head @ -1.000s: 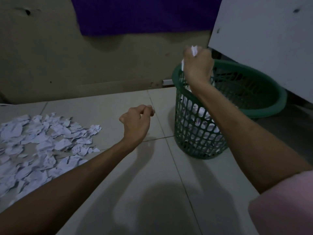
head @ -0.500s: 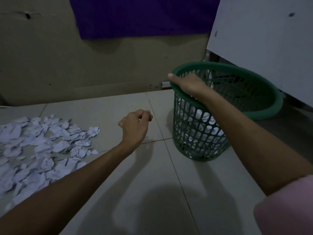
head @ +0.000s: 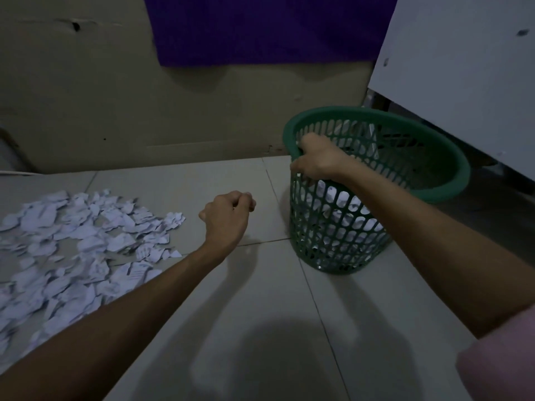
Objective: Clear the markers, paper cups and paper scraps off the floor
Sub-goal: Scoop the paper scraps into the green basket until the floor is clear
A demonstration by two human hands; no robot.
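A green mesh basket (head: pixel 434 180) stands on the tiled floor at the right, with white paper scraps showing through its wall. My right hand (head: pixel 317 160) grips the near left part of its rim, fingers curled over the edge. My left hand (head: pixel 227 218) hovers over the floor between the basket and a wide pile of torn white paper scraps (head: pixel 75 250) at the left. Its fingers are curled into a loose fist, and nothing shows in it. No markers or paper cups are in view.
A beige wall (head: pixel 115 96) closes the floor at the back, with a purple cloth (head: pixel 260 27) hanging on it. A white board (head: pixel 463 68) leans over the basket at the upper right. Bare tiles lie in front of me.
My right hand, which held a paper scrap above the basket, has come down and taken hold of the rim. The basket now tilts slightly. My left hand has barely moved.
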